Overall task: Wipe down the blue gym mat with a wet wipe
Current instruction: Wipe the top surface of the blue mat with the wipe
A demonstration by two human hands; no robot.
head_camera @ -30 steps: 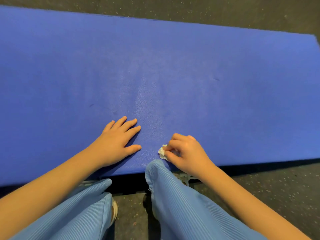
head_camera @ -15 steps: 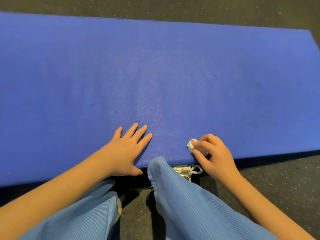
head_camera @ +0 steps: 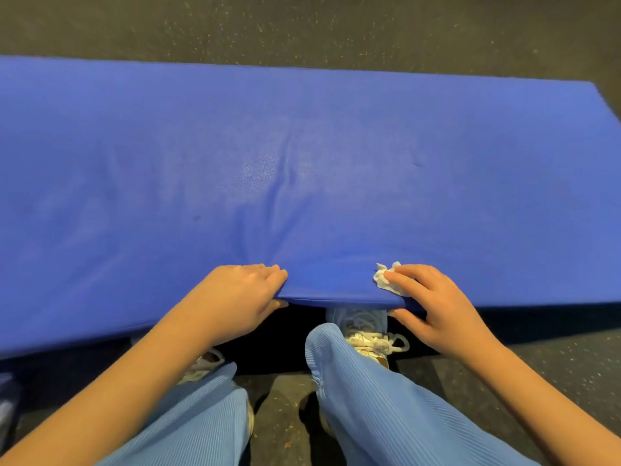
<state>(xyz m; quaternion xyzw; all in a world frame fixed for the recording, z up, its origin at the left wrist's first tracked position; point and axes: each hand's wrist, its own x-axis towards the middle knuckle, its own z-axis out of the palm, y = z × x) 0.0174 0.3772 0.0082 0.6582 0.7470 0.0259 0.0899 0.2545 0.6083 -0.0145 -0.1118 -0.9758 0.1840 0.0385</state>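
The blue gym mat point(head_camera: 302, 156) lies across the dark floor and fills the middle of the view. Its near edge is lifted off the floor between my hands, and creases run up from it. My left hand point(head_camera: 242, 294) grips that near edge, fingers on top and thumb underneath. My right hand point(head_camera: 433, 301) grips the same edge further right, thumb under the mat, and holds a crumpled white wet wipe point(head_camera: 386, 279) against the top of the mat under its fingers.
Dark speckled rubber floor point(head_camera: 336, 31) surrounds the mat on the far side and near side. My legs in light blue ribbed trousers point(head_camera: 386, 408) and my white laced shoes point(head_camera: 373, 341) stand right at the mat's near edge, partly beneath the lifted part.
My left hand went from lying flat on the mat to gripping its near edge. My right hand, still with the wipe, also took hold of the edge. The edge has lifted.
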